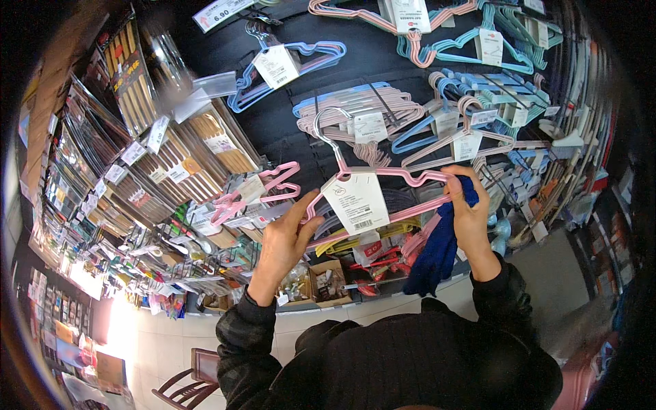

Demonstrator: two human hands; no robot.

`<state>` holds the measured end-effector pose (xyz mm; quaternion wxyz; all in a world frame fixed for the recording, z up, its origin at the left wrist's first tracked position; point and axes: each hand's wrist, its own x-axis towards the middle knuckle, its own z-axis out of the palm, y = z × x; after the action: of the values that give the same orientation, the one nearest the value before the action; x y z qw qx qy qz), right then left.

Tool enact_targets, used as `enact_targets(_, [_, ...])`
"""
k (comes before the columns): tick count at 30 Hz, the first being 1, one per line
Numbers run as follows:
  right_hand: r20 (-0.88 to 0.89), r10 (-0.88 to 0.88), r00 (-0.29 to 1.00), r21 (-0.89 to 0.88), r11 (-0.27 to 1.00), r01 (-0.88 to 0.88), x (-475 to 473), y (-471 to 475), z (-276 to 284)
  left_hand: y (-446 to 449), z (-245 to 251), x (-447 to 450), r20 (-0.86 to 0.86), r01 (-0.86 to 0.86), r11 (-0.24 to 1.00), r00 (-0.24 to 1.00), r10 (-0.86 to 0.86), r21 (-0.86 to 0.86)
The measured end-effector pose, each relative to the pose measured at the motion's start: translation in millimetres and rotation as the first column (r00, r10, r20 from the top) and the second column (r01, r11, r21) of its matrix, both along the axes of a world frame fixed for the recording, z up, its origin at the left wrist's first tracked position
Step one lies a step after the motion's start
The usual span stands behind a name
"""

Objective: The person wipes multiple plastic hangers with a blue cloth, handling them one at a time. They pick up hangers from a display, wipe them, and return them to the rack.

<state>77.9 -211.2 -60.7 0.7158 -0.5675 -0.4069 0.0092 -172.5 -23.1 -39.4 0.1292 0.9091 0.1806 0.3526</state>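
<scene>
A bundle of pink clothes hangers (417, 210) with silver metal hooks is held out in front of the shelves. A white card label (356, 202) with print and a barcode wraps its neck. My left hand (287, 241) grips the bundle's left end between thumb and fingers. Around its right end, my right hand (469, 205) is closed, also pinching a dark blue cloth (435, 251) that hangs down from it. Whether the cloth is a rag or a glove, I cannot tell. Behind the hooks sits a stack of pale pink hangers (359, 110) with a blue one on top.
Blue hangers (318, 54) hang on the dark wall, upper left of centre. Packaged chopsticks (179, 169) fill the racks at left. Small pink hangers (279, 184) stick out near my left hand. Open cardboard boxes (328, 282) stand low down. A wooden chair (197, 376) is on the tiled floor.
</scene>
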Motion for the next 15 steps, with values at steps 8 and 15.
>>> enact_targets(8, [-0.033, -0.018, 0.999, 0.146, 0.989, 0.022, -4, 4, 9, 53, 0, 2, 0.284, -0.098, 0.97, 0.945, 0.161, -0.222])
enact_targets(15, [-0.072, 0.088, 0.994, -0.032, 0.995, -0.09, -13, 2, -34, 129, 39, 49, 0.43, -0.032, 0.975, 0.894, 0.127, -0.221])
